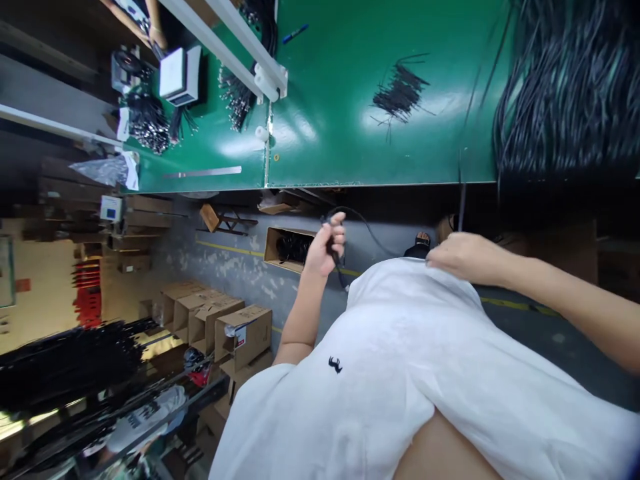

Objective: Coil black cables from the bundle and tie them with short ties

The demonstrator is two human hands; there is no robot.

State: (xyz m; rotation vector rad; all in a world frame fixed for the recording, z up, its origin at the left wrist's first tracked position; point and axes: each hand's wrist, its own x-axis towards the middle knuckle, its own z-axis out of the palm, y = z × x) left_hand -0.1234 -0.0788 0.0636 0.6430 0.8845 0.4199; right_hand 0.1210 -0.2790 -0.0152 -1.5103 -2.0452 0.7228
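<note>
Below the front edge of the green table (340,150), my left hand (327,245) is closed around a black cable (337,267). A thin loop of it arcs out to the right toward my white shirt, and a short end hangs under the fist. Close against the shirt front, my right hand (457,257) is also closed, its fingertips pinched together. From it a dark strand (462,207) runs up to the table edge. On the tabletop lie a small heap of short black pieces (400,90) and, at the right, a thick bundle of black cables (565,100).
A blue pen (295,34), a metal ruler (203,172) and cable bundles with shiny ends (147,123) lie on the table. White posts (245,40) rise at its joint. An open carton of black items (290,248) stands on the floor; other cartons (245,333) are behind. Another person's arm (155,27) shows top left.
</note>
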